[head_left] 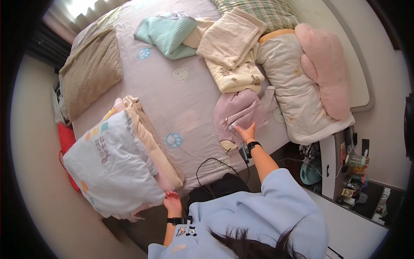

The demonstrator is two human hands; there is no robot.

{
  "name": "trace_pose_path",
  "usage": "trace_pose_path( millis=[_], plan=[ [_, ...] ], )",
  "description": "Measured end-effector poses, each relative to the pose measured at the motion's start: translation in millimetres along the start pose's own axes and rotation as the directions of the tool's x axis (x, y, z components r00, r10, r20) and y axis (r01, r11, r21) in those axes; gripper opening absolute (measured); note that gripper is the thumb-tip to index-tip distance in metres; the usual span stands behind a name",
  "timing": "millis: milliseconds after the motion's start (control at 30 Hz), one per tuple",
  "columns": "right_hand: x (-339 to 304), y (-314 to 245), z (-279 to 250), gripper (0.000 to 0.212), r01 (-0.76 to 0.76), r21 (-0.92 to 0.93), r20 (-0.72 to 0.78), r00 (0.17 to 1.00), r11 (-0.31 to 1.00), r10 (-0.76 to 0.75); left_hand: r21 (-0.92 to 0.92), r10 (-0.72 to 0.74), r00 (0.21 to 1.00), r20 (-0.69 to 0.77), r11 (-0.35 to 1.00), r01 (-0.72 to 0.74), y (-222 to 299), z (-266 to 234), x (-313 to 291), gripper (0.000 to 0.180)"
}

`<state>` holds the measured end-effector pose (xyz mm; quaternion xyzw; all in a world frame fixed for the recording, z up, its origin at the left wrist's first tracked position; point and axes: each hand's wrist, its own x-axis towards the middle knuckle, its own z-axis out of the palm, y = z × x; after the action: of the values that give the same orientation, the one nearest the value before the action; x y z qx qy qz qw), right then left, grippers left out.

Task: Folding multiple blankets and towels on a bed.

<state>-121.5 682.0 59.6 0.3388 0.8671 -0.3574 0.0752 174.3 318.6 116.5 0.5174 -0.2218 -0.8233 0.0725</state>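
Bed (181, 99): right hand (246, 131) on lilac garment (237, 112), left hand (172, 202) under folded quilts (116, 164).

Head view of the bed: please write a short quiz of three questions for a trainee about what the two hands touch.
1. True or false: the right hand lies on the mauve garment.
2. The left hand is at the lower edge of which thing?
A. the green plaid pillow
B. the stack of folded quilts
C. the pink plush cushion
3. Fill in: the teal knit cloth lies on the ___, near its far end.

Key: 1 true; 2 B; 3 bed.
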Motion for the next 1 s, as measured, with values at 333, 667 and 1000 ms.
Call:
trace_pose_path(
  millis=[333,667,1000],
  plan=[
    [-51,-80,18,0.050,0.046,0.533,0.431,0.845,0.845,-0.318,0.853,-0.148,0.914,0.378,0.439,-0.281,-62,156,-26,0.059],
    [-169,-101,-59,0.048,0.003,0.526,0.723,0.525,0.850,-0.449,0.761,-0.121,0.837,0.533,0.502,-0.411,-12,285,-32,0.046],
    [-68,64,8,0.084,-0.075,-0.053,0.209,0.974,0.996,0.085,0.788,0.548,0.718,0.430,0.160,-0.594,44,157,-24,0.019]
  ],
)
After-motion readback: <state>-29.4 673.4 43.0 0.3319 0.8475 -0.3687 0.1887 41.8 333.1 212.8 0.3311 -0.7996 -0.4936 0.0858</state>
